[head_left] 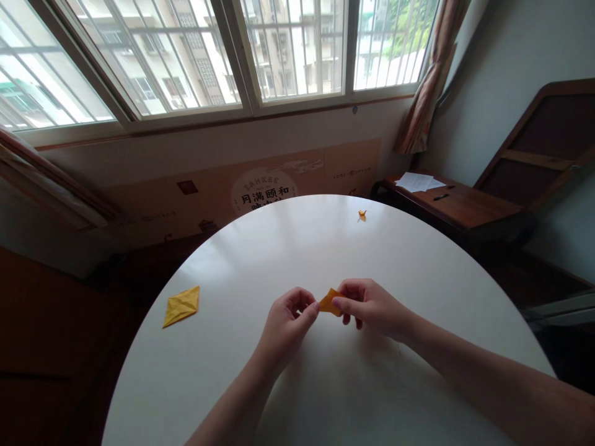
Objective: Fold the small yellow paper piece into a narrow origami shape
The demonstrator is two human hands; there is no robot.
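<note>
Just above the round white table (232,260), both my hands pinch a small folded orange paper (329,303). My left hand (287,322) holds its left tip between thumb and forefinger. My right hand (369,306) grips its right side with curled fingers, hiding part of the paper. A larger yellow paper folded into a diamond shape (182,305) lies flat on the table to the left of my hands. A tiny orange folded figure (362,214) sits near the table's far edge.
A dark wooden side table (465,207) with white sheets (418,181) and a pen stands at the right, by a wooden headboard. Barred windows and a curtain (430,80) fill the back. A printed cardboard panel (260,186) leans on the wall.
</note>
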